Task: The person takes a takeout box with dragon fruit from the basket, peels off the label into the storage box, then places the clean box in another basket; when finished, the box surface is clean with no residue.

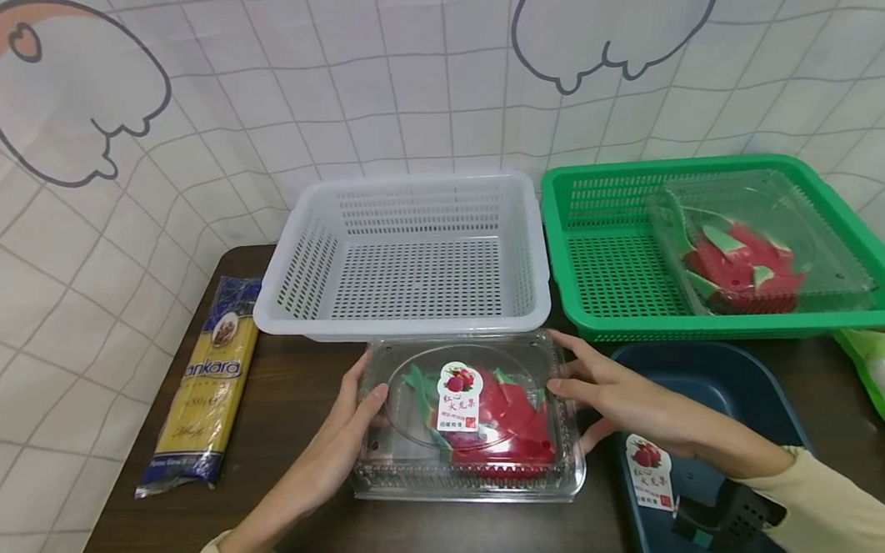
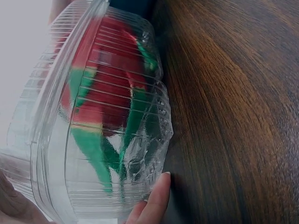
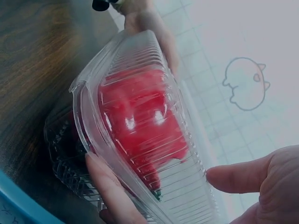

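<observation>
A clear plastic clamshell box (image 1: 395, 466) with a red and green dragon fruit (image 1: 505, 430) inside is in front of the white basket in the head view. A white sticker label (image 1: 459, 397) with a fruit picture is on its lid. My left hand (image 1: 349, 409) grips the box's left end, thumb on top; in the left wrist view a fingertip (image 2: 161, 186) is right at the bottom edge. My right hand (image 1: 619, 403) grips the right end. In the right wrist view its thumb (image 3: 233, 177) presses the lid's edge and a finger (image 3: 110, 186) lies along the rim.
The white basket (image 1: 409, 333) stands behind the box. A green basket (image 1: 710, 328) at back right holds another clear box (image 1: 836, 285) with dragon fruit. A blue basin (image 1: 637, 362) at right contains another label (image 1: 650, 471). A pasta pack (image 1: 207, 381) lies left, a green bag (image 1: 877, 366) far right.
</observation>
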Motion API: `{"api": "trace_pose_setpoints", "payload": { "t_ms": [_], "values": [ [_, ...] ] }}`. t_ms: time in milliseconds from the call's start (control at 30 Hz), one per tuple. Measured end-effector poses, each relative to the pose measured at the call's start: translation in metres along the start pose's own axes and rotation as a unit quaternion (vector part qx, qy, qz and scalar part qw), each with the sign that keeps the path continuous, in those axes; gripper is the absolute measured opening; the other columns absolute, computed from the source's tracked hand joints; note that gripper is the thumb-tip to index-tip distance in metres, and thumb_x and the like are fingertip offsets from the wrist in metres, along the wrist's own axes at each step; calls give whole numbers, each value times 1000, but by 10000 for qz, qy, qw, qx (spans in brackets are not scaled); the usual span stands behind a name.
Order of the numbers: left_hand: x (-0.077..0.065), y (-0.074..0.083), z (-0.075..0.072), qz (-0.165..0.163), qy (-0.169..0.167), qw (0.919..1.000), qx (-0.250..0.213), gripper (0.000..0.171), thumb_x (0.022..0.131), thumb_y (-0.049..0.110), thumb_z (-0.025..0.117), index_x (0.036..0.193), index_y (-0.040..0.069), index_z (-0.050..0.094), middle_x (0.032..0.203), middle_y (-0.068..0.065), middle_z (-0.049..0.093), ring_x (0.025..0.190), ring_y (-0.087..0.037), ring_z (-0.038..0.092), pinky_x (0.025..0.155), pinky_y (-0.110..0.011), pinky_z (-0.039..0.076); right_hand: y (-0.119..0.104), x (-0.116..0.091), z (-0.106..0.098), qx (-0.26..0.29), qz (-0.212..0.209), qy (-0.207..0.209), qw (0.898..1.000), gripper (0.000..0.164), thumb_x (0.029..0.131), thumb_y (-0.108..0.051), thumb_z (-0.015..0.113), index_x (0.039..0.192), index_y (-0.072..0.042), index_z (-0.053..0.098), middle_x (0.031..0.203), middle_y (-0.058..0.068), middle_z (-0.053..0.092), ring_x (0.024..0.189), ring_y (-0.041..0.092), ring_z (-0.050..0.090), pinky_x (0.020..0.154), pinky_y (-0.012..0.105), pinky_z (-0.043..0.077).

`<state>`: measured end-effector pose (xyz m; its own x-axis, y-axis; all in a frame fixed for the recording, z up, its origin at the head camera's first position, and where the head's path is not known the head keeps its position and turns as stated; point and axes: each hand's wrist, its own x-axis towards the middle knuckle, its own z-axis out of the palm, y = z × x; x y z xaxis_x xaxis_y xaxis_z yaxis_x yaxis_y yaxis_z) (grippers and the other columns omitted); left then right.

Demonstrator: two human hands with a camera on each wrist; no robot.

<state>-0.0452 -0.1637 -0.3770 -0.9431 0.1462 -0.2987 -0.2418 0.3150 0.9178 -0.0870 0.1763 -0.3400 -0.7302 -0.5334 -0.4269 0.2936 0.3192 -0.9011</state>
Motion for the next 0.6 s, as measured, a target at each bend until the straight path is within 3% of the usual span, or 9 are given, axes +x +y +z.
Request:
{"api": "trace_pose_setpoints", "payload": {
  "t_ms": [100,300,467,600],
  "values": [
    [0,0,0,50,29,10000,63,69,112,43,42,168,20,10,159,-26,28,118,-37,56,75,-43,63,1,-1,-1,-32,-26,20,10000,82,111,-22,51,167,-7,-7,156,39,21,121,45,58,75,48,63],
    [1,0,0,76,82,9998,180,68,112,42,43,168,18,12,156,-27,31,118,-37,55,74,-41,63,0,-6,-3,-125,-82,25,9999,84,110,-23,54,167,-6,-6,157,40,19,92,33,71,81,46,63],
    [4,1,0,86,72,9999,34,65,112,38,45,166,19,14,148,-26,36,117,-40,56,71,-43,64,-5,-16,-9,-432,-271,84,9987,87,107,-29,60,167,-7,2,160,37,17,100,31,72,89,52,61],
    [3,0,-1,56,58,10000,-39,65,112,36,46,166,19,14,142,-27,38,117,-40,57,70,-43,64,-9,-27,-15,-1152,-420,229,9922,84,106,-36,61,168,-9,10,163,32,19,114,36,69,94,58,58]
  ]
}}
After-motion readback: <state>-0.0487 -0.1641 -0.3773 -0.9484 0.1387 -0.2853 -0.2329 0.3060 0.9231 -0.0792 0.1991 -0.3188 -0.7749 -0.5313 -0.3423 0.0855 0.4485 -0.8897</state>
